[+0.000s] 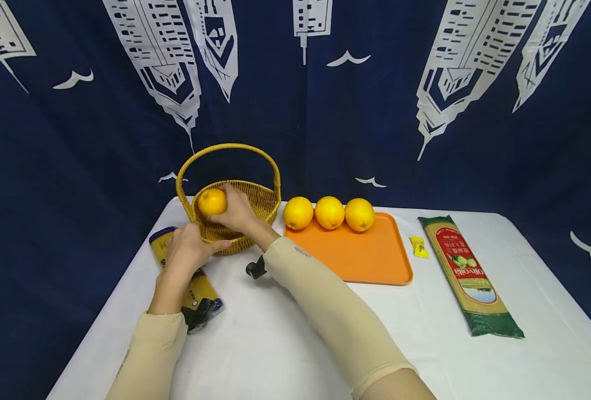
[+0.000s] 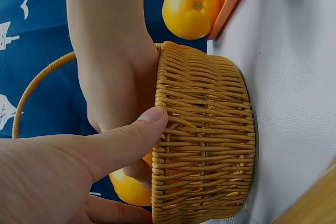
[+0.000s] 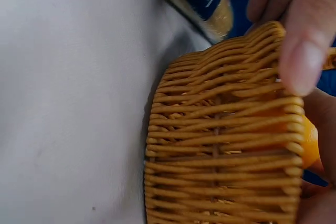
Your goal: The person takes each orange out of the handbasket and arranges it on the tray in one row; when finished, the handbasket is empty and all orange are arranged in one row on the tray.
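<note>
A wicker basket (image 1: pixel 263 203) with a tall arched handle stands at the back left of the table. Over its left side, my right hand (image 1: pixel 235 211) reaches in and grips an orange (image 1: pixel 213 201) near the rim. My left hand (image 1: pixel 188 247) holds the basket's near-left rim, its thumb (image 2: pixel 152 121) lying against the woven edge. Orange colour shows through the weave in the right wrist view, but what lies at the bottom is hidden. Three more oranges (image 1: pixel 330 213) sit in a row along the back of an orange tray (image 1: pixel 355 258).
A yellow and blue packet (image 1: pixel 195 291) lies partly under my left forearm. Right of the tray are a small yellow wrapped piece (image 1: pixel 419 247) and a long green and gold Olivoilà packet (image 1: pixel 467 272). A dark blue printed curtain (image 1: pixel 315 122) hangs behind the white table (image 1: pixel 265 344).
</note>
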`<state>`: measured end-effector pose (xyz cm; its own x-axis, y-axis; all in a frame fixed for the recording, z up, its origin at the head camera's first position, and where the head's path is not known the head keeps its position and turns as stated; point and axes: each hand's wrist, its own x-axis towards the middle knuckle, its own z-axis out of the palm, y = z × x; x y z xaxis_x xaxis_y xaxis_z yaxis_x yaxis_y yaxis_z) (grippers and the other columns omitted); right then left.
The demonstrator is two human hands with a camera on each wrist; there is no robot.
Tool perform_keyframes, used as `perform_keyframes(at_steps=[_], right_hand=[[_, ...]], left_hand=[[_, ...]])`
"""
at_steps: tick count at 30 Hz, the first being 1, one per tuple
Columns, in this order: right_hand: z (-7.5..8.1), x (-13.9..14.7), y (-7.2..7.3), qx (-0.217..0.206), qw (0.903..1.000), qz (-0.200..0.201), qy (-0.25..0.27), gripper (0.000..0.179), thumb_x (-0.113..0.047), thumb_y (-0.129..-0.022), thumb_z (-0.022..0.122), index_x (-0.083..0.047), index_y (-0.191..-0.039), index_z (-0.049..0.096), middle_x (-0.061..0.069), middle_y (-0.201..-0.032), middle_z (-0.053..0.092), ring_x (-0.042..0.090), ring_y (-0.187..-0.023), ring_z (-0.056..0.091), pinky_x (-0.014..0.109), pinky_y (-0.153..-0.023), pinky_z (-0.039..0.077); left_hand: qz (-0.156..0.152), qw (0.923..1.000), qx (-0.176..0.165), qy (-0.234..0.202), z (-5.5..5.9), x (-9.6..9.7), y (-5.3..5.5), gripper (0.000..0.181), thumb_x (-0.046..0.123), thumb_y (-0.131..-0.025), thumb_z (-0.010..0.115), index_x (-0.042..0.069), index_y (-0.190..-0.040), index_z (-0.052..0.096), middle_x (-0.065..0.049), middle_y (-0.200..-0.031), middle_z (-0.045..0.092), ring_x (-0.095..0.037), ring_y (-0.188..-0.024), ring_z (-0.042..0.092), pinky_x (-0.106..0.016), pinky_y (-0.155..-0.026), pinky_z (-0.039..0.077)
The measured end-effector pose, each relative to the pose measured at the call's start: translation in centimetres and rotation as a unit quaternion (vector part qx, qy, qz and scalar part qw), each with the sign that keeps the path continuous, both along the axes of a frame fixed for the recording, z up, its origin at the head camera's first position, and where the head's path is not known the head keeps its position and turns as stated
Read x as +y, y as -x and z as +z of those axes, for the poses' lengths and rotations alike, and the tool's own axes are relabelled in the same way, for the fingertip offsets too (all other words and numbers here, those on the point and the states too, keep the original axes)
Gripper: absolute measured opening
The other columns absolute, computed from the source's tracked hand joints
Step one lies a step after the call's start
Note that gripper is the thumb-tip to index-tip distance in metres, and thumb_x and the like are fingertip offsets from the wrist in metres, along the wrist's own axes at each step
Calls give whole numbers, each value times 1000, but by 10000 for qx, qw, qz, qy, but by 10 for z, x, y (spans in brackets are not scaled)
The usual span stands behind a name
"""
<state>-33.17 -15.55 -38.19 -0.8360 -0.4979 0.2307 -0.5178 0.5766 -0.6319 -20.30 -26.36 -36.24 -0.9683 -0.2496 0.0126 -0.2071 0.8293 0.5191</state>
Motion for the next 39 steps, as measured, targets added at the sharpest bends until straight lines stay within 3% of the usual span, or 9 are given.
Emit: perform_keyframes(at_steps=[13,18,21,28,39], right_hand=[[6,62,-28,179,9953,-351,887,74,-37,-88,82,-12,-148,47,6,-140,63,23,-120,64,39,-102,53],[11,89,-37,206,9910,-418,1258,74,-38,-87,85,-15,-147,49,5,-138,65,23,-120,62,43,-104,48],[15,106,-42,170,9888,-458,1414,74,-39,-85,86,-15,-145,51,5,-136,66,24,-120,62,42,-102,51],[24,153,-50,7,9828,-958,1576,70,-43,-83,86,-17,-142,56,4,-130,67,27,-117,63,42,-98,54],[29,241,-47,109,9679,-2018,1494,69,-47,-85,83,-12,-140,60,9,-128,70,29,-113,65,47,-96,54]], left_hand=[[-4,9993,-341,-144,-3,5,2,59,44,-89,85,-5,-104,57,-11,-82,44,-29,-75,53,-34,-63,43],[16,9994,-318,-100,-1,1,1,58,46,-89,85,-4,-103,57,-12,-84,47,-29,-76,53,-34,-63,44],[38,9995,-317,-80,1,0,0,58,46,-88,85,-3,-100,57,-11,-83,46,-28,-76,53,-34,-63,44],[14,9994,-332,-101,2,2,1,58,46,-88,85,-2,-97,54,-10,-82,42,-28,-75,52,-35,-64,44],[-46,9996,-289,-49,3,0,-1,61,48,-88,84,-3,-99,55,-11,-83,43,-29,-78,51,-36,-65,44]])
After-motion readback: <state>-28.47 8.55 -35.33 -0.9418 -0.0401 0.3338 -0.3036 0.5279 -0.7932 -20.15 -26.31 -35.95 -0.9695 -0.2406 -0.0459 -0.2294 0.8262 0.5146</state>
